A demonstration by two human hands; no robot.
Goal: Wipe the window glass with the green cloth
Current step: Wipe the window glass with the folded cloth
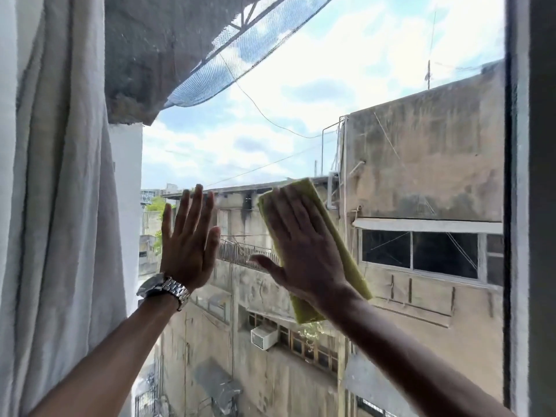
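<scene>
The window glass (346, 121) fills the middle of the head view, with buildings and sky behind it. A folded green cloth (313, 194) lies flat against the pane, tilted with its top end toward the upper left. My right hand (304, 248) presses it onto the glass with a flat palm and spread fingers, covering the cloth's middle. My left hand (189, 239), with a metal wristwatch (164, 288) on the wrist, rests flat and open against the glass to the left of the cloth, holding nothing.
A pale curtain (57, 191) hangs along the left side, close to my left arm. The dark window frame (517, 206) runs down the right edge. Outside are concrete buildings and blue netting at the upper left.
</scene>
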